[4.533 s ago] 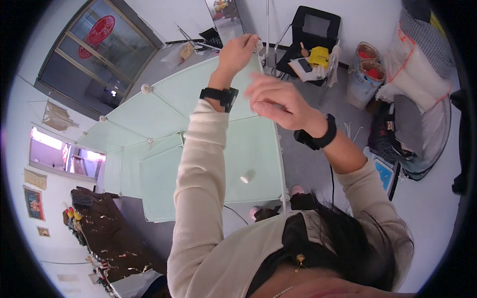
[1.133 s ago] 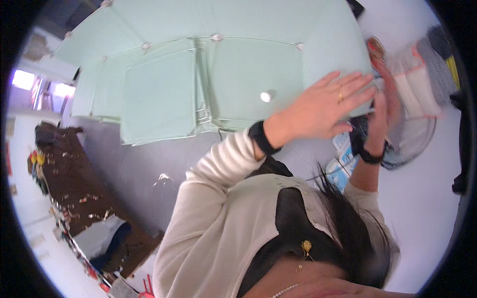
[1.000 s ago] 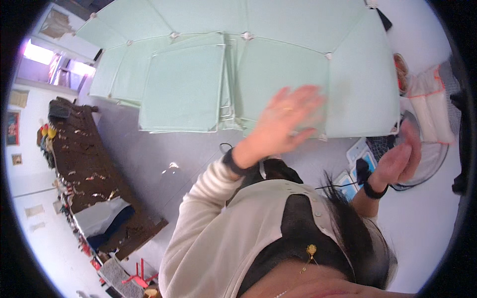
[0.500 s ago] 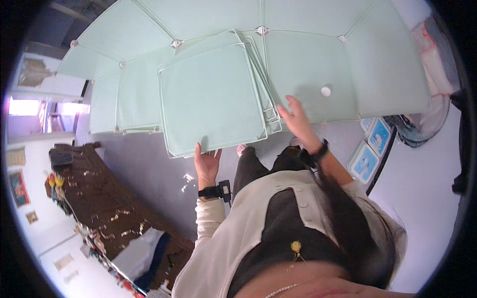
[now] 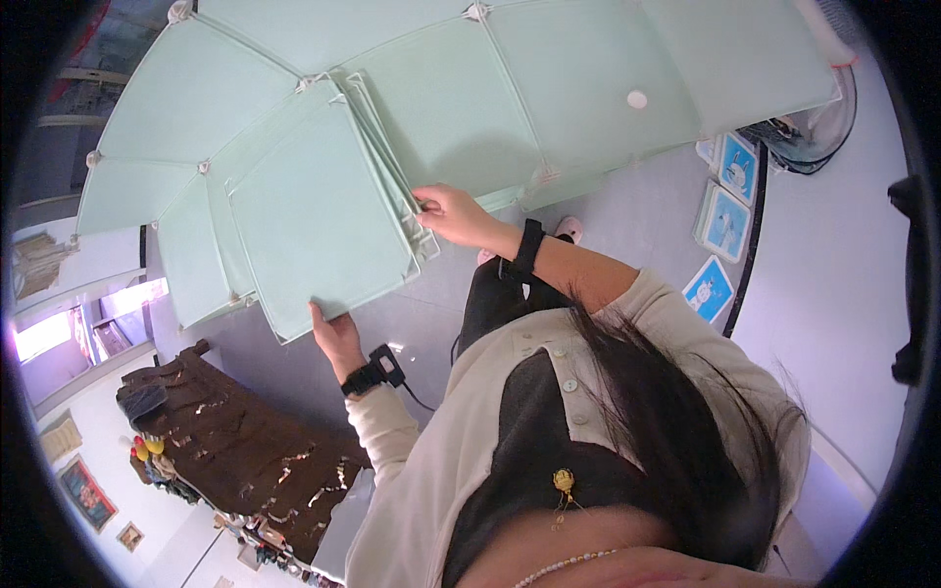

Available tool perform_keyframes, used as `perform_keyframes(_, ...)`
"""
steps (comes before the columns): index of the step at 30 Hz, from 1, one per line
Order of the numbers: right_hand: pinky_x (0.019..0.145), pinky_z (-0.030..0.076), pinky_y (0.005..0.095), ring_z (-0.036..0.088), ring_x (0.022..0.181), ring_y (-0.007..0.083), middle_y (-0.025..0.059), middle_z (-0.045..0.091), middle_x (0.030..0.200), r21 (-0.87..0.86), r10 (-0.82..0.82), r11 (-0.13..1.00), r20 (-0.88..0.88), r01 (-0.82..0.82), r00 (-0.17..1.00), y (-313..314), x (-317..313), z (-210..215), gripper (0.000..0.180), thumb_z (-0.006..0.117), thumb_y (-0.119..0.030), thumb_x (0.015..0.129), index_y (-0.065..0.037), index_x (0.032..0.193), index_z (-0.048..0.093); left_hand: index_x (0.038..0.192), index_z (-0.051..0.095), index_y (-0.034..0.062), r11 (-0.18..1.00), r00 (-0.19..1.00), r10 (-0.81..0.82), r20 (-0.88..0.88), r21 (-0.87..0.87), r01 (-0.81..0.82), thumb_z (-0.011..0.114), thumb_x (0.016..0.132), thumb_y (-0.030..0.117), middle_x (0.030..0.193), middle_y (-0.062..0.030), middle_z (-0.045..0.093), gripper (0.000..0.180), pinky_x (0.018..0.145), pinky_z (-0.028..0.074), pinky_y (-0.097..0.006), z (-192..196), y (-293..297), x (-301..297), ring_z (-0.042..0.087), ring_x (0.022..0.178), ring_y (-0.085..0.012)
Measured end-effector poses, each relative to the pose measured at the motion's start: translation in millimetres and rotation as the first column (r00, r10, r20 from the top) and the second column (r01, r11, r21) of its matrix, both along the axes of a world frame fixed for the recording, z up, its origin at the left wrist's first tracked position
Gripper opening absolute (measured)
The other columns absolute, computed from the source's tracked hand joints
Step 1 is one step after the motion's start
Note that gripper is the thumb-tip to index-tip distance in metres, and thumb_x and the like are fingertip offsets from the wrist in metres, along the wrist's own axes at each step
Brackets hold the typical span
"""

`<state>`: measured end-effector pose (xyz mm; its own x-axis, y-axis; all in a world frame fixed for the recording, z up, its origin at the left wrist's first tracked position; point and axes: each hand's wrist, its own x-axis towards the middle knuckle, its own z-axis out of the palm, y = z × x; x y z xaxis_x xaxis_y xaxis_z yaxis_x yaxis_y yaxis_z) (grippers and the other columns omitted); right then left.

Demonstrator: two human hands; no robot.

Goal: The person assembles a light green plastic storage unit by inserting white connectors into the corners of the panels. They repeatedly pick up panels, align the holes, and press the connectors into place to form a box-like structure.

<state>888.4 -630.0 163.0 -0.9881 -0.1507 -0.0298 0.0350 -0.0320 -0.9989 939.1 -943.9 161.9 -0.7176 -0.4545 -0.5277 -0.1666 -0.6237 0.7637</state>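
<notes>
- On the grey floor (image 5: 627, 225), against a joined wall of pale green panels (image 5: 549, 88), leans a loose stack of the same panels (image 5: 314, 216), tilted and fanned at its right edge.
- Held at two points: left hand (image 5: 335, 335) under the lower corner of the front panel, right hand (image 5: 446, 208) at the right edge of the stack.
- Left fingers curled behind the panel's edge, so clamped on it as far as can be seen; right fingers pinched on the fanned edges, though which sheet exactly cannot be told.
- Judged from the layout: wall section already clipped together at white corner joints (image 5: 477, 12), stack not yet added, so much of the work looks left to do.
- Number of panels in the stack hard to count; back ones covered by the front one.
- Fingertips of both hands hidden by the panels.
- Blue and white cards (image 5: 723, 201) and a fan (image 5: 809, 137) at right, bent by the lens and partly cut off.
- Dark cluttered bench (image 5: 245, 451) at lower left, its small items too blurred to name.
</notes>
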Motion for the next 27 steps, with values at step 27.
perform_keyframes(27,0.099,0.047,0.0353,0.058,0.120,0.0255,0.0132,0.060,0.126,0.318,0.005,0.938,-0.404,0.135,0.915,72.1,53.3,113.1,0.039,0.055,0.001,0.091,-0.001,0.130,0.055,0.102,0.067,-0.0066,0.770,0.782,-0.461,-0.420,-0.627,0.118,0.060,0.093,0.004,0.091,-0.0139,0.070,0.016,0.057,0.061,-0.032,191.8,96.1,42.2,0.070,0.071,-0.0209)
